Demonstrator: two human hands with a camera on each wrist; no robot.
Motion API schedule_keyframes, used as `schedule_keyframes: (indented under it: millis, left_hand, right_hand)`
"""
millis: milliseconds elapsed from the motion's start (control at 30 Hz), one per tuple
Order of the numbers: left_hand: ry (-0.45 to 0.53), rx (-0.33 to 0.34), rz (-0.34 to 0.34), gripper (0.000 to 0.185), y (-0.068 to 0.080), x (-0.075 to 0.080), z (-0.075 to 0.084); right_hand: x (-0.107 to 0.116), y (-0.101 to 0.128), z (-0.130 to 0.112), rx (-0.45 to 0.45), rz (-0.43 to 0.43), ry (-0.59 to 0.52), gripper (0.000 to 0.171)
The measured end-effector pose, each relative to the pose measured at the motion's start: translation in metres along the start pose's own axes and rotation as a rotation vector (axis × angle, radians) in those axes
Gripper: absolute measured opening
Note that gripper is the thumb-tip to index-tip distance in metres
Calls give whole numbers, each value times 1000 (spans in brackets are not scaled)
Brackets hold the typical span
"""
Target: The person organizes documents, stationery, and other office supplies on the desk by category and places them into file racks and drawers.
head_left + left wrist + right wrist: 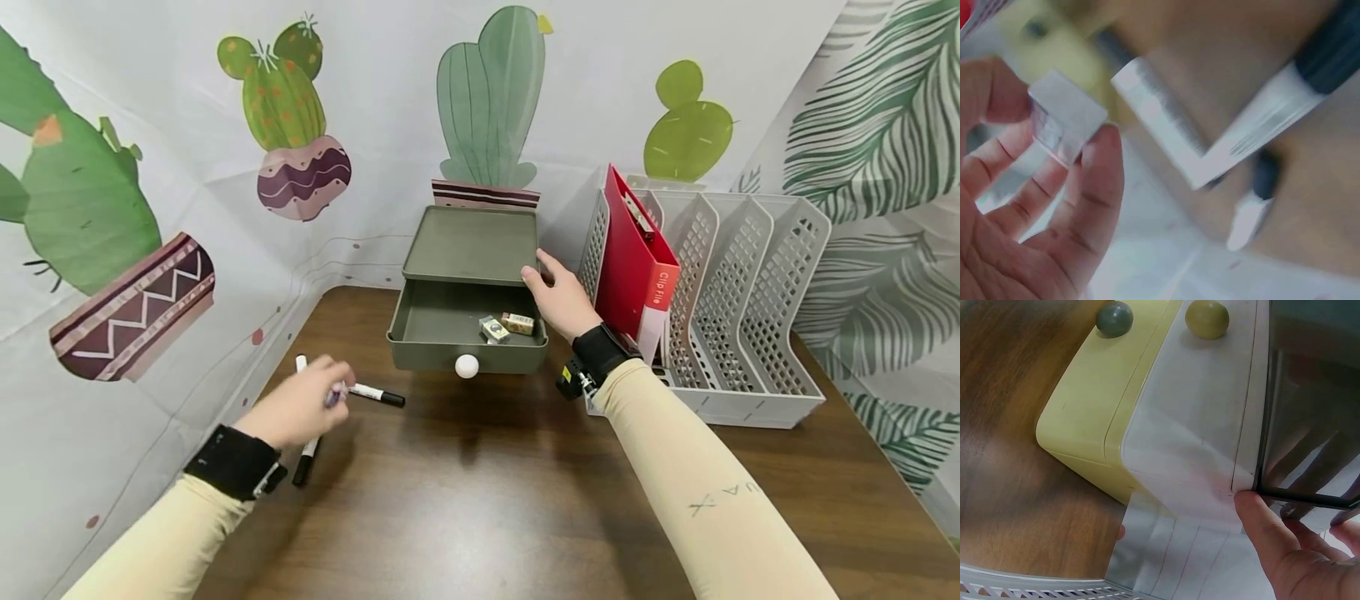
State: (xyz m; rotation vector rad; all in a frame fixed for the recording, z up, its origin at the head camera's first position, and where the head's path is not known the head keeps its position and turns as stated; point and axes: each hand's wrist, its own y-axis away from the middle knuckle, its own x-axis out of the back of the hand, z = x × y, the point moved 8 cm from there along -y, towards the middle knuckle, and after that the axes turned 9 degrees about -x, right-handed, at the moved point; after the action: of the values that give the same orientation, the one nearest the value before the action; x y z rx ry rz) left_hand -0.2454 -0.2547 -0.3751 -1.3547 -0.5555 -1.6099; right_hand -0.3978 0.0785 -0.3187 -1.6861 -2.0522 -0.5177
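My left hand (303, 404) pinches a small block-shaped eraser (1066, 115) between thumb and fingers, above the left of the table. In the left wrist view the eraser has a plain white end and a blurred printed side. My right hand (562, 296) touches the right edge of a drawer cabinet (472, 242), its thumb near the front corner of the dark green top. Below that top, a green drawer (420, 357) with a white knob (467, 367) is pulled out. Two small wrapped erasers, one pale (493, 330) and one brownish (517, 323), lie in its right side.
Three white markers with black caps, one of them a marker (378, 394) pointing right, lie around the left hand. Right of the cabinet stands a grey file rack (750, 400) with a red clip file (633, 267). Lower cabinet drawers are white (1191, 412) and yellow (1091, 394).
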Motion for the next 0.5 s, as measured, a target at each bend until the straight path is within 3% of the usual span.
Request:
schedule_keyframes:
  millis: [133, 233, 333, 500]
  left_hand:
    - [-11, 11, 171, 24, -22, 55, 12]
    - [-6, -27, 286, 24, -42, 84, 32]
    - [0, -76, 333, 23, -64, 97, 54]
    - [6, -125, 255, 26, -99, 94, 78]
  right_hand:
    - [1, 0, 0, 1, 5, 6, 67]
    - [1, -1, 0, 3, 8, 9, 66]
    - [0, 0, 0, 3, 3, 7, 66]
    - [-2, -1, 0, 1, -7, 4, 66]
